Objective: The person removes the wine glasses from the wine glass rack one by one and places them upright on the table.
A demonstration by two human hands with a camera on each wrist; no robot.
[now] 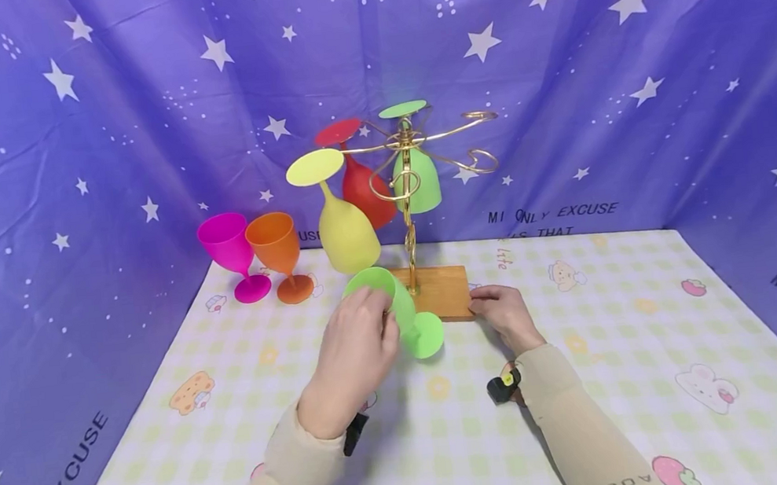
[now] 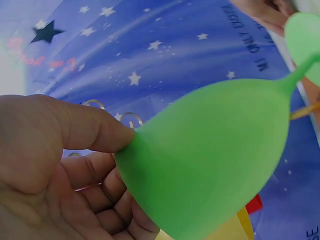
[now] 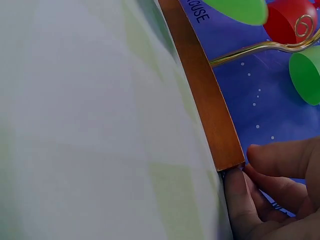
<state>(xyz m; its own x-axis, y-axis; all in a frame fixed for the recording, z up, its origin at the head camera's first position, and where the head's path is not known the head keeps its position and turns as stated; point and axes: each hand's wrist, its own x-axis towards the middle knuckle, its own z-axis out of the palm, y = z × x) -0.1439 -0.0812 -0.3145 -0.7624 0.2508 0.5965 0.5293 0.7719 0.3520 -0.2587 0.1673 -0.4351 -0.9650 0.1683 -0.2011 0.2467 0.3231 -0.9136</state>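
My left hand (image 1: 357, 348) pinches a green goblet (image 2: 210, 155) by its rim, the thumb outside the bowl. The goblet is tilted, its foot (image 1: 425, 335) pointing right and toward me, in front of the rack. Past it stands a gold wire glass rack (image 1: 412, 244) on a wooden base (image 1: 447, 292). My right hand (image 1: 507, 313) grips the base's right edge; in the right wrist view the fingers (image 3: 237, 195) meet its end corner. Upside down on the rack hang a yellow goblet (image 1: 348, 235), a red goblet (image 1: 365, 190) and another green goblet (image 1: 421, 180).
A magenta goblet (image 1: 227, 244) and an orange goblet (image 1: 275, 242) stand upright at the table's back left. Curled rack arms (image 1: 479, 160) reach out to the right. A checked cloth (image 1: 627, 344) covers the table, and a blue star-patterned curtain (image 1: 554, 59) surrounds its back and sides.
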